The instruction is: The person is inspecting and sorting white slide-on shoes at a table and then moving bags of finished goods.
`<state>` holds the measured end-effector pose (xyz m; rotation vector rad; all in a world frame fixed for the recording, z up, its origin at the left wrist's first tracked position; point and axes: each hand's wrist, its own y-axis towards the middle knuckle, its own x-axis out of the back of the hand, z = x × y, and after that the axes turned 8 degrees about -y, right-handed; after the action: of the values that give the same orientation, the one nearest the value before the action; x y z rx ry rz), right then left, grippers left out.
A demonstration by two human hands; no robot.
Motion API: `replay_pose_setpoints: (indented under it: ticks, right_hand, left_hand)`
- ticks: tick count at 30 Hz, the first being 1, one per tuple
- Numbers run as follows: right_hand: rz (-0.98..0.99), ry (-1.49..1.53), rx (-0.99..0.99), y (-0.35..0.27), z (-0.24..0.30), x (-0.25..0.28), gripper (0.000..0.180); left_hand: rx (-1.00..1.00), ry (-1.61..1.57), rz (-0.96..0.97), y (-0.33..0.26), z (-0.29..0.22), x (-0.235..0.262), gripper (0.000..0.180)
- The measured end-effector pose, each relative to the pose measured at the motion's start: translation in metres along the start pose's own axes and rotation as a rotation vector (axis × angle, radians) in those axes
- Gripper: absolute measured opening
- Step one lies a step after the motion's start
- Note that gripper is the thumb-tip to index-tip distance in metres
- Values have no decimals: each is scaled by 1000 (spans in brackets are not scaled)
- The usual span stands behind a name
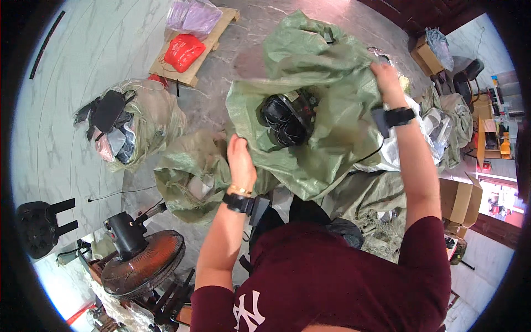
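Above grey floor (206, 105), a green sack (340, 124) gapes upward.

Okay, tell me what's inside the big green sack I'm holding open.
Inside the green sack is a cluster of rounded black items, bunched together; it's too dark to tell exactly what they are. Anything beneath them is covered, as is the sack's bottom.
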<state>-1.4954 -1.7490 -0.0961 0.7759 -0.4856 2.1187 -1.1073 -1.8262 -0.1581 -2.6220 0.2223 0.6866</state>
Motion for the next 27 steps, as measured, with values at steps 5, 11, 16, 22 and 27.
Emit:
replay_pose_setpoints:
  ticks: [5,11,16,22,27]
  right_hand:
    - [167,258,35,5,58,91,24]
    - [230,39,43,-8,77,136,26]
    - [266,-83,35,-19,69,148,29]
    - [120,-382,141,-30,58,151,27]
    - [-512,-879,734,-61,80,133,22]
  left_hand:
    - [13,-141,36,-18,-57,-33,15]
    - [-39,191,248,-40,-82,-42,16]
    - [-101,164,153,-56,-91,-45,14]
    - [-113,205,165,-82,-96,-51,11]
    - [-44,193,263,-100,-89,-66,8]
